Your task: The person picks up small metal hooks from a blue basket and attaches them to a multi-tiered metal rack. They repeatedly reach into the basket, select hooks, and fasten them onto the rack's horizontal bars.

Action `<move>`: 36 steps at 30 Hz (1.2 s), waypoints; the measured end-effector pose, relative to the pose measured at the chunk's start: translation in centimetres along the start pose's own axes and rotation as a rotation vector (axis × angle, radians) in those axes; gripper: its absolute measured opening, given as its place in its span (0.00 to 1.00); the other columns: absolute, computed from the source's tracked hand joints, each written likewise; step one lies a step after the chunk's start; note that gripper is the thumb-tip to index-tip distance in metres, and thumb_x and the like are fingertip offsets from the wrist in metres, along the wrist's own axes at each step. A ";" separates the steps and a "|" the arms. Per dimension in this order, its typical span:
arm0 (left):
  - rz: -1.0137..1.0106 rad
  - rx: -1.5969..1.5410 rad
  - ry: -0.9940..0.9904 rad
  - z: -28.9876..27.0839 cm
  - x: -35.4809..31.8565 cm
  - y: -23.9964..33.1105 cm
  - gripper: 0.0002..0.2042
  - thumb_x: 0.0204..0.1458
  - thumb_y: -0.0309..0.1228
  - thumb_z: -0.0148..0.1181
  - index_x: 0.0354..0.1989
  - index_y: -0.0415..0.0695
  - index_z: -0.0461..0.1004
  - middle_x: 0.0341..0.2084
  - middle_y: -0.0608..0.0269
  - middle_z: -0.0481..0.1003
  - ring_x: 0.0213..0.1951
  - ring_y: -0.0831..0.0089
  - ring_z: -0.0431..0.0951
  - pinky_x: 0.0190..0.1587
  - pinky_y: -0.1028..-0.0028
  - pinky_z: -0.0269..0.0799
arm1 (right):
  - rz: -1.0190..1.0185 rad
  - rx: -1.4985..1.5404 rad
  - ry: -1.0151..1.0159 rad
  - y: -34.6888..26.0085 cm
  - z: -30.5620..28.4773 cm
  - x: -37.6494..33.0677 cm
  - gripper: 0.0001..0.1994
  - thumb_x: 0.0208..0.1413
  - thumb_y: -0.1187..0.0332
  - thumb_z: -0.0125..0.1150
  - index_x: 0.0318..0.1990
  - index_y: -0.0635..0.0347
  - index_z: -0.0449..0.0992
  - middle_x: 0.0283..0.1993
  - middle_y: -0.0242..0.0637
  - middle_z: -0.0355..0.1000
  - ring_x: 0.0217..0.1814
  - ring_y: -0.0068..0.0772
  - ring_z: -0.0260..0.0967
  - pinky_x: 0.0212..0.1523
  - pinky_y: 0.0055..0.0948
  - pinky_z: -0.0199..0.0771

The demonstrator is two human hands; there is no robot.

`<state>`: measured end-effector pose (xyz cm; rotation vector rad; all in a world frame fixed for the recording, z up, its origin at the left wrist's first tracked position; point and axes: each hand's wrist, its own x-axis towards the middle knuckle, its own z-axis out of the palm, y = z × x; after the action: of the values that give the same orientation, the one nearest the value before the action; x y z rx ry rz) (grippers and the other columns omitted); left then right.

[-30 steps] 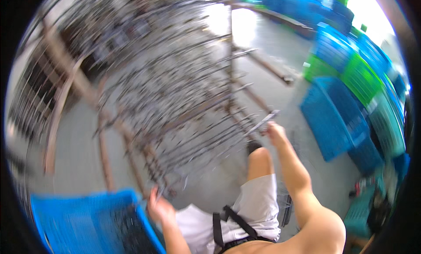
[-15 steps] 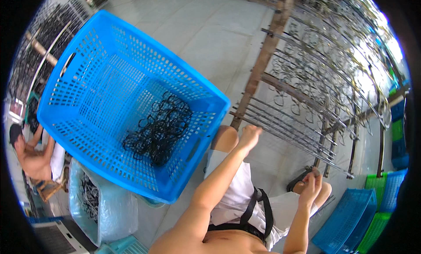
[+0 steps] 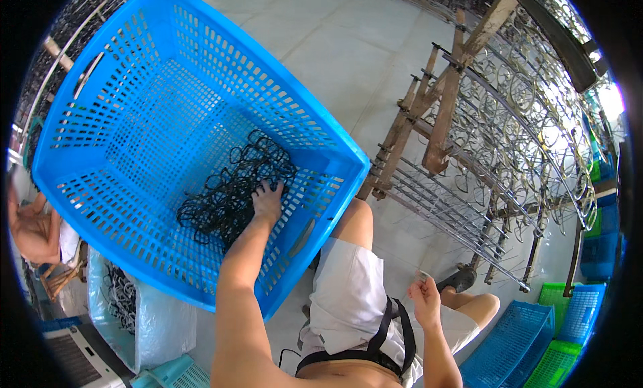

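Here's our left hand (image 3: 267, 202) down in the blue basket (image 3: 323, 157), fingers spread over the black loops (image 3: 221, 207) heaped inside. Our right hand (image 3: 426, 299) has its fingers curled together; whether they pinch anything, we can't tell.

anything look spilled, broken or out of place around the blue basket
Nothing clearly stands out. The black loops lie tangled and bunched toward one end, but within the blue basket, with the left hand on them; its bowed rim may be lens distortion.
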<state>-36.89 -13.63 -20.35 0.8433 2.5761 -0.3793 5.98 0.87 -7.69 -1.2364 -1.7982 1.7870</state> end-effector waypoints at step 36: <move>0.629 -0.829 0.907 -12.0 -21.0 6.2 0.19 0.41 0.19 0.64 0.44 0.41 0.70 0.32 0.51 0.71 0.33 0.54 0.72 0.34 0.65 0.71 | 0.049 0.404 -0.389 -10.4 17.7 9.7 0.25 0.52 0.63 0.58 0.52 0.73 0.62 0.37 0.43 0.70 0.36 0.30 0.67 0.35 0.29 0.69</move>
<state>-21.06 -14.94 -1.06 1.5867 2.5079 1.4291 -16.32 -1.78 -4.26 -0.8234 -1.4749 2.3982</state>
